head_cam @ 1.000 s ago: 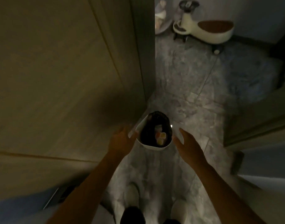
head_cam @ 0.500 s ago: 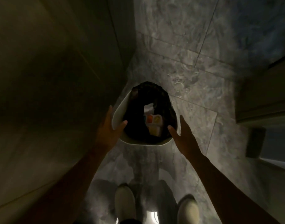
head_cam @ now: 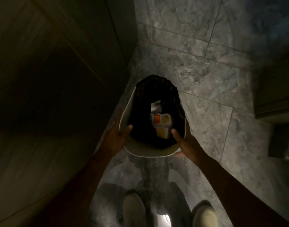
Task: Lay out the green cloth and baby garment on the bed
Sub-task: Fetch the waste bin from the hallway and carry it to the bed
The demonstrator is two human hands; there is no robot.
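Observation:
A white bin (head_cam: 148, 151) lined with a dark bag stands on the grey marble floor beside a wooden wall. Inside lie a white plastic toy (head_cam: 161, 125) with coloured buttons and a scrap of white material (head_cam: 155, 106). My left hand (head_cam: 118, 135) grips the bin's left rim, thumb over the edge. Gripping the right rim is my right hand (head_cam: 184, 142), its thumb inside. No green cloth, baby garment or bed is in view. The scene is dim.
A tall wooden cabinet wall (head_cam: 58, 95) fills the left side. On the right stands low wooden furniture (head_cam: 274, 89) with a dark block (head_cam: 278, 140) below it. My two light shoes (head_cam: 134, 210) are on the floor just behind the bin.
I have bent closer to the bin. Both hands moved from hovering beside it to closing on its rim.

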